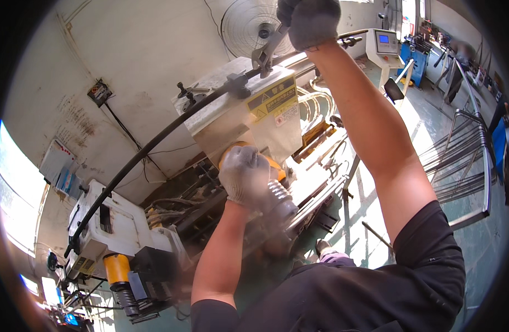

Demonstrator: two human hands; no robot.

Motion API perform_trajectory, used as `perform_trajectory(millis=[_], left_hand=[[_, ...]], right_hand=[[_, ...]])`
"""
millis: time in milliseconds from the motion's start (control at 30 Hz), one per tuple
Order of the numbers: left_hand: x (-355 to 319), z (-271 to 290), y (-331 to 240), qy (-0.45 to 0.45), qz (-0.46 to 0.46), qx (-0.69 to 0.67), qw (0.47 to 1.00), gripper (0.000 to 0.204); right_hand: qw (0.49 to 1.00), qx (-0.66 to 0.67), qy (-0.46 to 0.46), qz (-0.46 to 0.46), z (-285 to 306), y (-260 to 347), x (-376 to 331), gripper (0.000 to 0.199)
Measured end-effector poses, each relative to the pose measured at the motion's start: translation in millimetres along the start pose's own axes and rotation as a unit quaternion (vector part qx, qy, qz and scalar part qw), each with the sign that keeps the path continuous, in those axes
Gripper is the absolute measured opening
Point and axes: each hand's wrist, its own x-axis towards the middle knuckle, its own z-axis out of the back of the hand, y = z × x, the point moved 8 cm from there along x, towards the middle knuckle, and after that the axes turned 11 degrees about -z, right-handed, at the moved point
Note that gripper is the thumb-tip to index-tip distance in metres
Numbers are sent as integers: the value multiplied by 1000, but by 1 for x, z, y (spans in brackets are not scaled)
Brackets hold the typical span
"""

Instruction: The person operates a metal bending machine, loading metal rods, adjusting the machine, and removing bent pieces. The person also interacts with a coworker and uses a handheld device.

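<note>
My right hand [312, 25], in a grey work glove, is raised at the top and closed round the handle of a metal wrench [271, 50]. The wrench's jaw end meets a long dark rod [149, 146] near a small dark block [238, 84] on the machine's top. My left hand [244, 172], gloved too, is a closed fist in front of the machine's orange cylinder [276, 169]. Whatever its fingers hold, if anything, is hidden. The rod runs across the white machine housing [271, 122] and down to the lower left.
A second white machine unit [119, 227] with an orange cylinder [117, 268] stands lower left. A large fan [264, 30] is behind. To the right are a control panel [384, 41] and a metal rack [484, 166] with many rods. Another person [459, 66] stands far right.
</note>
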Motion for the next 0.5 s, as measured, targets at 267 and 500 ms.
perform_trajectory(millis=[267, 500], left_hand=[[39, -48, -16, 59, 7, 133, 989, 7], [47, -79, -23, 98, 63, 251, 961, 8]], right_hand=[[994, 32, 103, -10, -158, 1, 42, 23], [888, -239, 214, 329, -218, 45, 27, 29]])
